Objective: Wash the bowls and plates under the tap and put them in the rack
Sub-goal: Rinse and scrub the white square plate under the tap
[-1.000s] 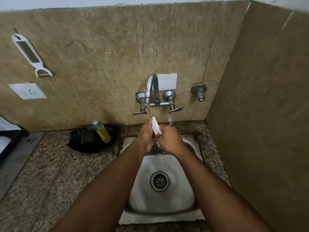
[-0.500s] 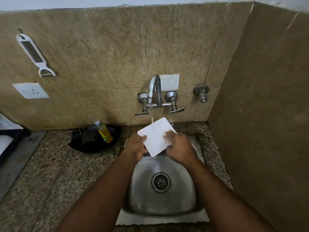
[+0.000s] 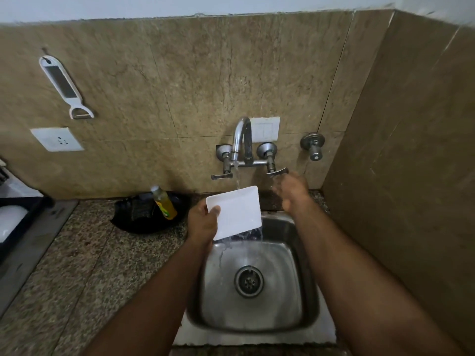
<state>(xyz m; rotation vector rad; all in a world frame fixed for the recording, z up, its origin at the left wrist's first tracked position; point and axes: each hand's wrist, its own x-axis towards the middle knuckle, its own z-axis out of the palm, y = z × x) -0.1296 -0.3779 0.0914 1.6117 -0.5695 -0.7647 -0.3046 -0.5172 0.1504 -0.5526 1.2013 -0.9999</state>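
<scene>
A white square plate (image 3: 237,211) is tilted under the running tap (image 3: 241,140), and water runs off its lower right corner into the steel sink (image 3: 304,278). My left hand (image 3: 203,222) grips the plate by its left edge, thumb on the face. My right hand (image 3: 291,192) is off the plate, blurred, up near the tap's right lever (image 3: 277,172); its fingers look loosely spread and hold nothing. At the far left edge, part of a dark rack (image 3: 23,214) shows with a white dish (image 3: 10,220) in it.
A black dish (image 3: 138,222) with a scrub pad and a yellow soap bottle (image 3: 164,205) sits left of the sink on the granite counter (image 3: 77,265). A peeler (image 3: 64,86) and a socket (image 3: 57,139) are on the wall. A tiled side wall stands close on the right.
My right hand let go of the plate and rose toward the right tap lever. The plate turned from edge-on to face-up and now stays in my left hand alone.
</scene>
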